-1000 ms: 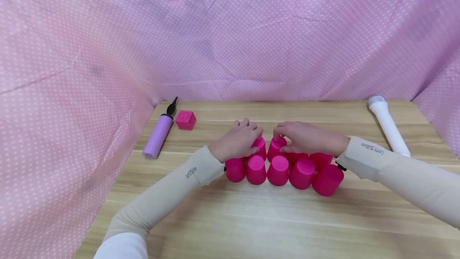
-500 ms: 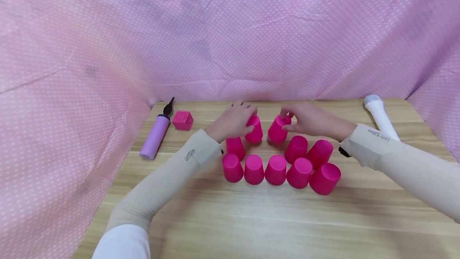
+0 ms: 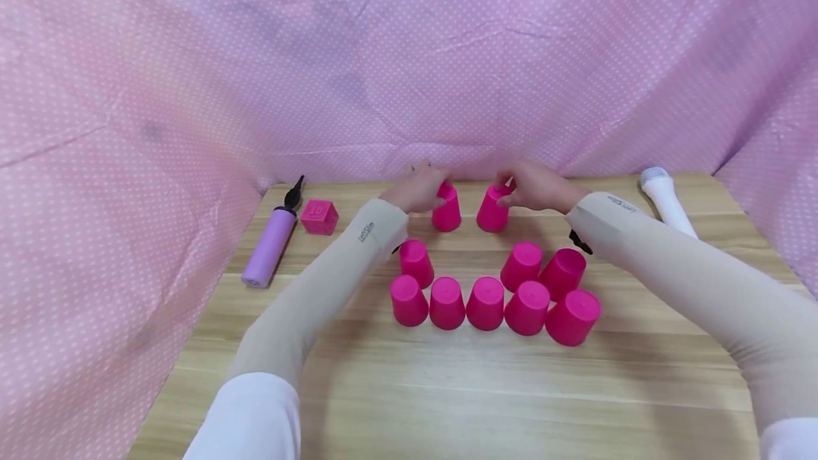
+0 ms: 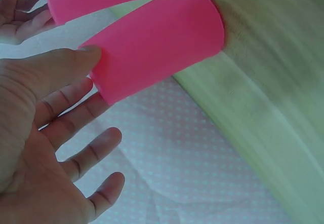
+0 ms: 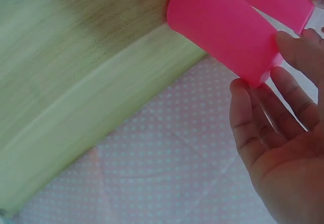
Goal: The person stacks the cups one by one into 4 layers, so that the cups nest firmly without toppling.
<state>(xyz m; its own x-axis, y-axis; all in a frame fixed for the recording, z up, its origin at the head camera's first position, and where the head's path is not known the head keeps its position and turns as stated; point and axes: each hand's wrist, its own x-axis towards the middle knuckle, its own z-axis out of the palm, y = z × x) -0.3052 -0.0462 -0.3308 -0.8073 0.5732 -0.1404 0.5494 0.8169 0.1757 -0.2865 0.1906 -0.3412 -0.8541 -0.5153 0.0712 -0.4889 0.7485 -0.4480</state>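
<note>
My left hand (image 3: 415, 194) and my right hand (image 3: 533, 187) sit side by side at the far middle of the desk (image 3: 447, 389), close to the cloth (image 3: 409, 55) that hangs behind it. Under my left hand stands one upturned cup (image 3: 446, 209), and just right of it, under my right hand, stands another cup (image 3: 493, 209). Nearer to me lies a curved row of cups (image 3: 486, 302), with my forearms passing over its two ends. Far to the left lie a pump (image 3: 267, 248) and, just right of its far end, a block (image 3: 319, 217). At the far right edge lies a tube (image 3: 667, 201).
</note>
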